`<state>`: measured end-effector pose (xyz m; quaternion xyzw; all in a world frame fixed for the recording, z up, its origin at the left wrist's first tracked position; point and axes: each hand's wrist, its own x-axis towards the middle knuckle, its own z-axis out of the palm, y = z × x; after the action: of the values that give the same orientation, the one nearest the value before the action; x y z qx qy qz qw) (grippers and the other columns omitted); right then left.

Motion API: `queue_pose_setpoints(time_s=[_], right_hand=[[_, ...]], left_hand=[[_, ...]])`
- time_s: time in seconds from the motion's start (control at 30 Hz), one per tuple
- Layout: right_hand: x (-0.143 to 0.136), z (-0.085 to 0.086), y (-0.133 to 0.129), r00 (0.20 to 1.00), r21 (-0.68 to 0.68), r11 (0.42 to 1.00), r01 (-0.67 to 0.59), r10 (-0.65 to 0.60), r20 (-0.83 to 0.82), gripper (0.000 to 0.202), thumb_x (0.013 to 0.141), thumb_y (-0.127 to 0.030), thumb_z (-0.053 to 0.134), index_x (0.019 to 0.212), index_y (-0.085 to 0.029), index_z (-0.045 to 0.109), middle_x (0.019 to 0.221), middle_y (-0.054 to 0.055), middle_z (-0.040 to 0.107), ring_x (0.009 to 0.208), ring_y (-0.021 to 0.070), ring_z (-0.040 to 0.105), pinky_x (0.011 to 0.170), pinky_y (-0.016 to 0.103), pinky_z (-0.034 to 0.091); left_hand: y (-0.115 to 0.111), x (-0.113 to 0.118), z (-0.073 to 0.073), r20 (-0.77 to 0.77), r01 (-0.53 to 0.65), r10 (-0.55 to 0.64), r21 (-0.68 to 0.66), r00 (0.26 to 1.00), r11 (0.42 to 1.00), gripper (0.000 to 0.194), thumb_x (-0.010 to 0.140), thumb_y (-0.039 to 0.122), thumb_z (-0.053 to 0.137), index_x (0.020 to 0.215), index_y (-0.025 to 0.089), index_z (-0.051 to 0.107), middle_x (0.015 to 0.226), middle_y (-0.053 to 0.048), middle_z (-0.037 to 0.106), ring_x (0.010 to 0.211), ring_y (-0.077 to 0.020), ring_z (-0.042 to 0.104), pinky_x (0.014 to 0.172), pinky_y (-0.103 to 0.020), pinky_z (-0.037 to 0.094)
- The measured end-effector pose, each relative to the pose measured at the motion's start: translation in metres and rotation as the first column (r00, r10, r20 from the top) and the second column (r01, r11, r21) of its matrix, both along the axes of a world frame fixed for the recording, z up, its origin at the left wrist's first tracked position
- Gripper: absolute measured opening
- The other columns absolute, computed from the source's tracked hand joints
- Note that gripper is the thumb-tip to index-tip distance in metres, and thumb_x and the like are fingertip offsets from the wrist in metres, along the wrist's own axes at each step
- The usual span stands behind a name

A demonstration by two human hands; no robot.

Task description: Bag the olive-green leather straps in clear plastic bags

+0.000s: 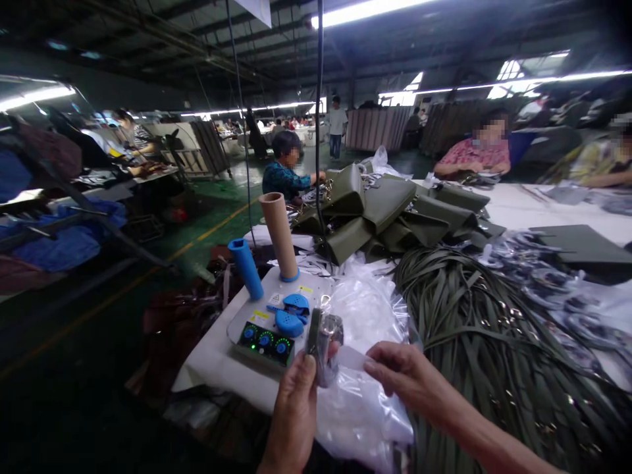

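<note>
My left hand (296,401) is closed round a coiled olive strap (316,336) with a metal clasp, partly covered in clear plastic, held upright above the table. To its right, my right hand (397,372) pinches the edge of a thin translucent plastic piece (351,357) that reaches toward the coil. Clear plastic bags (368,309) lie in a shiny pile beneath and behind both hands. Right of them is a large heap of loose olive straps (459,316) with metal hooks.
A device with dials (266,341) stands left, bearing blue parts (291,316), a blue holder (245,268) and a cardboard tube (279,234). Olive bags (385,204) are piled behind. A cable (320,118) hangs down. People sit across and beside the table.
</note>
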<state>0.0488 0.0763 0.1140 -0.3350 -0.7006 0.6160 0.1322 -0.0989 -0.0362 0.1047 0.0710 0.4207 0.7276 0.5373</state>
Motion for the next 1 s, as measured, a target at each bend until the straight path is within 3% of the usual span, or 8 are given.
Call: queue_pose_setpoints(time_s=[0.17,0.27,0.3,0.37,0.43,0.53,0.77,1.0], right_hand=[[-0.004,-0.004,-0.007,0.998,-0.191,0.981,-0.023,0.036,0.06,0.044,0.076,-0.057,0.053,0.075,-0.013,0.057,0.045,-0.007,0.041,0.034,0.0029,0.025,0.033,0.016,0.019],[0.006,-0.004,-0.011,1.0,0.173,0.985,-0.007,0.011,-0.019,0.032,0.083,-0.045,0.051,0.078,-0.015,0.061,0.055,-0.001,0.051,0.041,0.0063,0.04,0.038,0.018,0.031],[0.012,-0.004,-0.012,0.996,0.403,0.913,0.056,-0.022,-0.088,0.025,0.085,-0.037,0.05,0.08,-0.016,0.063,0.061,0.001,0.054,0.048,0.008,0.046,0.043,0.019,0.036],[0.026,-0.006,-0.012,0.973,0.778,0.591,0.213,-0.058,-0.223,0.015,0.086,-0.021,0.05,0.089,-0.018,0.065,0.071,0.004,0.057,0.058,0.0098,0.051,0.051,0.021,0.04],[0.039,-0.008,-0.011,0.965,0.924,0.279,0.26,-0.045,-0.258,0.019,0.085,-0.012,0.049,0.097,-0.019,0.063,0.071,0.004,0.057,0.06,0.0101,0.052,0.051,0.021,0.038],[0.054,-0.01,-0.007,0.986,0.982,0.09,0.165,0.019,-0.167,0.022,0.086,-0.012,0.049,0.104,-0.017,0.059,0.073,0.004,0.058,0.064,0.011,0.053,0.05,0.021,0.035],[0.079,-0.003,0.004,0.989,0.991,0.043,0.125,0.071,-0.128,0.022,0.088,-0.013,0.047,0.108,-0.013,0.056,0.076,0.004,0.057,0.067,0.0115,0.052,0.049,0.023,0.031],[0.103,-0.007,0.012,0.99,0.998,0.045,0.042,0.136,-0.048,0.021,0.09,-0.014,0.042,0.106,-0.012,0.056,0.077,0.004,0.057,0.066,0.0118,0.052,0.044,0.025,0.026]], left_hand=[[-0.009,0.005,0.003,-0.072,-0.006,-0.003,-0.114,0.997,0.993,0.041,0.075,0.038,0.066,0.109,0.016,0.064,0.102,-0.011,0.068,0.105,-0.0267,0.057,0.098,-0.04,0.038],[-0.006,0.014,0.007,-0.08,-0.029,0.018,-0.143,0.997,0.989,0.041,0.073,0.038,0.068,0.107,0.016,0.065,0.104,-0.011,0.068,0.108,-0.0268,0.056,0.099,-0.039,0.038],[-0.004,0.017,0.009,-0.069,-0.026,0.018,-0.121,0.997,0.992,0.04,0.073,0.039,0.067,0.105,0.015,0.066,0.106,-0.011,0.067,0.11,-0.0265,0.055,0.1,-0.038,0.037],[0.0,0.023,0.014,-0.036,-0.004,0.002,-0.062,0.999,0.998,0.038,0.075,0.04,0.064,0.102,0.013,0.067,0.108,-0.011,0.066,0.112,-0.0259,0.054,0.103,-0.038,0.034],[0.005,0.032,0.02,0.01,0.021,-0.021,-0.024,1.0,0.999,0.037,0.078,0.041,0.062,0.1,0.012,0.068,0.109,-0.013,0.066,0.111,-0.0257,0.054,0.104,-0.039,0.032],[0.01,0.05,0.027,0.069,0.028,-0.026,-0.024,0.997,0.999,0.034,0.079,0.037,0.061,0.1,0.011,0.068,0.104,-0.013,0.068,0.106,-0.0241,0.058,0.103,-0.039,0.033],[0.015,0.089,0.035,0.044,-0.054,0.058,-0.086,0.997,0.995,0.028,0.075,0.03,0.067,0.098,0.015,0.068,0.097,-0.008,0.07,0.091,-0.0187,0.064,0.096,-0.036,0.042],[0.021,0.119,0.043,-0.027,-0.059,0.056,-0.148,0.998,0.987,0.033,0.068,0.031,0.073,0.097,0.016,0.068,0.096,-0.009,0.07,0.102,-0.0244,0.06,0.099,-0.041,0.04]])
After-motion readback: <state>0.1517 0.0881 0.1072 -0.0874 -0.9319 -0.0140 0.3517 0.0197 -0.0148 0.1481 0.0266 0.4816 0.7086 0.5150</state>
